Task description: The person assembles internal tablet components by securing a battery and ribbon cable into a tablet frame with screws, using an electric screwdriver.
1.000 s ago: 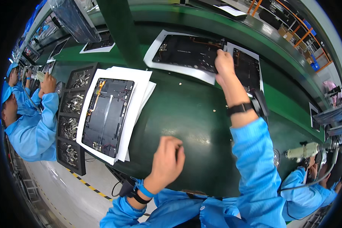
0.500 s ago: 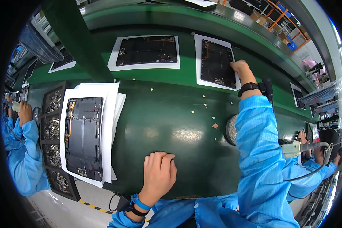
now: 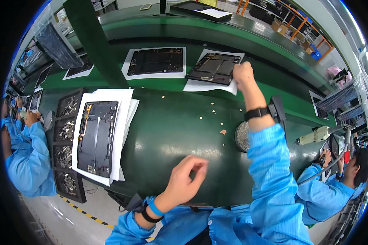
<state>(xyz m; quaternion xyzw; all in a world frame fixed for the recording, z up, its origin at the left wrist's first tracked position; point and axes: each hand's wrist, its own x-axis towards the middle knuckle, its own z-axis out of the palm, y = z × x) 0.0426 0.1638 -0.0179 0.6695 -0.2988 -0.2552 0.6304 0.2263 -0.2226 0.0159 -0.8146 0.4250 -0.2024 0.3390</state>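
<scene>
1. The right hand reached away across the table, fingers closed on the right edge of a dark tablet-shaped panel; the thumb was hard to make out.
2. That held panel lay askew over a white sheet at the back, right of centre, its near left corner jutting past the paper. Whether it was fully lifted could not be told.
3. The left hand hung near the body above the green table, fingers loosely curled, thumb and forefinger bent toward each other, with nothing visible in its grasp.
4. Just left of the held panel, a second dark panel lay flat on its own white paper, along a brighter green strip.
5. To the left, a third dark panel with an orange ribbon cable rested on a stack of white sheets.
6. Beside that stack stood a black tray, its four compartments filled with small silvery pieces.
7. Near the right forearm sat a round dish, with pale crumbs scattered left of it.
8. Farther out, people in blue worked on both sides; a pale handheld tool hung at the right.
</scene>
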